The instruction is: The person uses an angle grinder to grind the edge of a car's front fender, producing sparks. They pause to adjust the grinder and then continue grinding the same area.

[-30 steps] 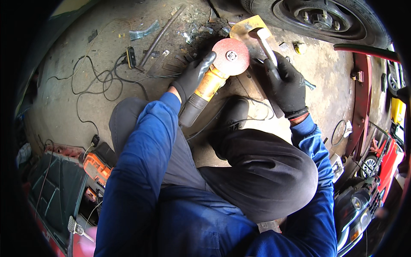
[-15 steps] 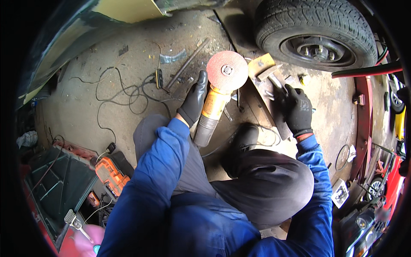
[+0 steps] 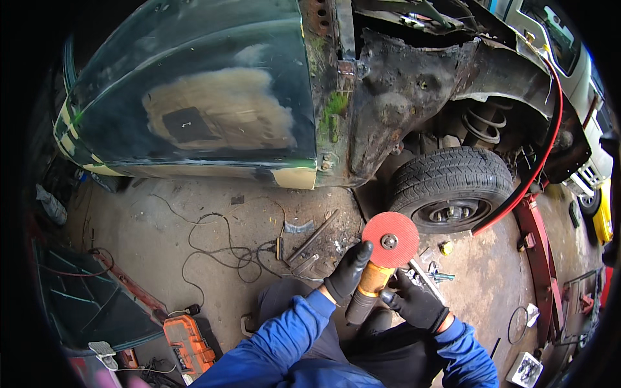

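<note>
My left hand (image 3: 347,270), in a black glove, grips a yellow angle grinder (image 3: 374,279) from its left side, the thumb lying up near the head. A reddish disc (image 3: 390,238) is fitted at the top of the grinder and faces up toward me. From the right, my gloved right hand (image 3: 419,302) closes against the grinder's body, its thumb on the casing; some of its fingers are hidden. A metal bar (image 3: 427,281) lies just beyond my right hand, beside a few small tools (image 3: 442,276) on the floor.
A dark car body with a sanded door panel (image 3: 220,110) and an exposed wheel (image 3: 453,191) stands ahead. Black cable (image 3: 239,258) loops over the floor at left, near an orange case (image 3: 185,343). A red hose (image 3: 540,168) hangs at right, above a red beam (image 3: 542,258).
My view has tilted up, bringing the car body into sight. My right hand has left the hammer and metal piece on the floor and come to the grinder, which my left hand still holds.
</note>
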{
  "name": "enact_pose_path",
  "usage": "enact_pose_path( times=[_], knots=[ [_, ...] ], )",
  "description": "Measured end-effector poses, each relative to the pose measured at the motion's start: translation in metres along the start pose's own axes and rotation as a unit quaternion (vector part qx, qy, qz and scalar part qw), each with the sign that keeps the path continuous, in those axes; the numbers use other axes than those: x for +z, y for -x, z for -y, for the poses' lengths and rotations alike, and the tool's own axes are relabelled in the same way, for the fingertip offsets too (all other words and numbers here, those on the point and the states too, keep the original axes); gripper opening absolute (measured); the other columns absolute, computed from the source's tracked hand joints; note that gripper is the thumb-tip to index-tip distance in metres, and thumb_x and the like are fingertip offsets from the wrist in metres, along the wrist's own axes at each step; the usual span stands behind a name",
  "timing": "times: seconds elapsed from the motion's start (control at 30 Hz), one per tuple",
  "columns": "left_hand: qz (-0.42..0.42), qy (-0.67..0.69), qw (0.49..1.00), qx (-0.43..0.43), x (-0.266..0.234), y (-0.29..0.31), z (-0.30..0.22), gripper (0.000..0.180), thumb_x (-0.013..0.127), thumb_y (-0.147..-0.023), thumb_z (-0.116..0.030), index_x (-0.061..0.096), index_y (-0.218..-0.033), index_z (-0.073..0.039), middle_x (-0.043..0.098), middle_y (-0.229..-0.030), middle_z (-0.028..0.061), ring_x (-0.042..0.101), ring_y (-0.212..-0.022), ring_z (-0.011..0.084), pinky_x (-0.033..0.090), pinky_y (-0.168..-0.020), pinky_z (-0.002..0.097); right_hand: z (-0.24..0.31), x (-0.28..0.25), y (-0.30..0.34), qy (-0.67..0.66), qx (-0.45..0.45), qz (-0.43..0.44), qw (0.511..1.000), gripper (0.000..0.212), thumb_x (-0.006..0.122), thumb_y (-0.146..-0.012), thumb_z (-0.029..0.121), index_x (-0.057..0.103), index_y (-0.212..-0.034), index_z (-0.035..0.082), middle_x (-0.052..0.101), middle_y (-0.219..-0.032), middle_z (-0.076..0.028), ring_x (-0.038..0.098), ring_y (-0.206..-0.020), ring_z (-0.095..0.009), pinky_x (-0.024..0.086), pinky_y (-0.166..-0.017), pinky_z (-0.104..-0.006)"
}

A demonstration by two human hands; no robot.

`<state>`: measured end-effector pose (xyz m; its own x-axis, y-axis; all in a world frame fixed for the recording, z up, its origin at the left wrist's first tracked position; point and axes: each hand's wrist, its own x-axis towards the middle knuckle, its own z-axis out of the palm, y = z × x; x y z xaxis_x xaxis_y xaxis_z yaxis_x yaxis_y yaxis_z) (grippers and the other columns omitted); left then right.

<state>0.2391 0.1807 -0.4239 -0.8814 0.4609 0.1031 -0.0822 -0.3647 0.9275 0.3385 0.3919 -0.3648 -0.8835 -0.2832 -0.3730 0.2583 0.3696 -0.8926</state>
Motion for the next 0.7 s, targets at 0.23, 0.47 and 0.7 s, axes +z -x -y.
enact_pose_path(
  times=[0.23,0.47,0.7],
  knots=[
    [0.065,-0.041,0.997,0.002,0.033,-0.037,-0.019,0.09,0.044,-0.115,-0.079,0.065,-0.154,0.0,0.074,-0.144,0.0127,0.066,-0.135,0.0225,0.048,-0.121,0.0412,-0.001,0.061,0.002,-0.186,-0.056,-0.195,0.961,0.052,0.071,-0.117,0.045,0.07,-0.14,-0.002,0.077,-0.121,-0.007,0.068,-0.108,-0.014,0.056,-0.097,-0.0347],
    [0.264,-0.089,0.959,0.054,0.052,-0.069,-0.092,0.082,0.051,-0.121,-0.063,0.048,-0.169,0.003,0.062,-0.164,0.0176,0.053,-0.152,0.0209,0.04,-0.129,0.0401,0.019,0.046,-0.014,-0.274,-0.187,-0.38,0.864,0.036,0.075,-0.111,0.032,0.071,-0.124,-0.001,0.076,-0.105,-0.005,0.07,-0.09,-0.014,0.058,-0.082,-0.0335],
    [0.073,-0.383,0.834,0.39,-0.034,-0.072,-0.354,0.069,0.067,-0.113,-0.053,0.057,-0.165,-0.008,0.072,-0.148,0.0195,0.074,-0.126,0.029,0.06,-0.105,0.0407,0.086,-0.056,0.006,-0.223,-0.21,-0.44,0.844,0.048,0.053,-0.121,0.049,0.067,-0.12,0.003,0.074,-0.092,-0.009,0.074,-0.076,-0.019,0.06,-0.069,-0.0358]
  ],
)
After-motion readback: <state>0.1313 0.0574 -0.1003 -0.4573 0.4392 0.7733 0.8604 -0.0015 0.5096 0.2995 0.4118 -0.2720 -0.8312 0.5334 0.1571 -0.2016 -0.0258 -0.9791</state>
